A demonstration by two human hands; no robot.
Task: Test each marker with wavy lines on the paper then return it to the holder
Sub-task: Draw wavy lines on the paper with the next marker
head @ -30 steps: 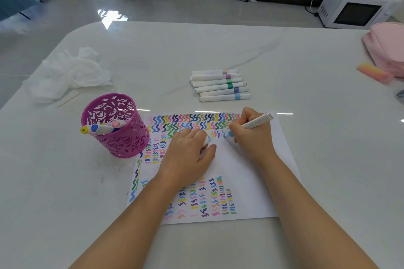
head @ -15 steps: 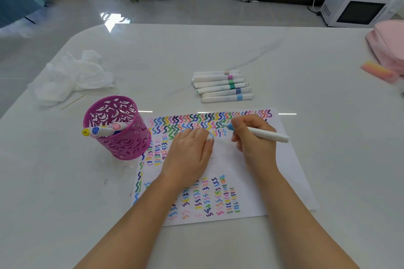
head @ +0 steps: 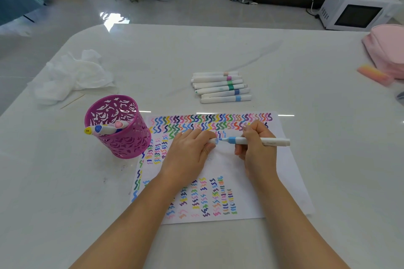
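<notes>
A: The right hand [head: 256,148] is gripping the light-blue marker [head: 269,141], fingers and thumb clamped round the barrel. It is lying level just above the paper [head: 290,170]. The left hand [head: 190,153] is pinching the cap [head: 214,141] in curled fingers, with the tip pointing straight at it.

B: Are we reading this as recapping?

A: Judging so. To do it well, keep barrel and cap on one line and push straight in until the cap seats. The wet tip should be staying off the fingers. Then carry the marker left to the holder [head: 118,137], which is standing just beside the paper.

B: What is not showing?

A: The cap is mostly hidden under the left fingers. I cannot tell whether the tip is already touching it. The hands are covering the middle of the paper, so any fresh blue line there is out of sight. Inside the holder, the caps of the stored markers [head: 102,130] are overlapping, so the count is uncertain.
</notes>
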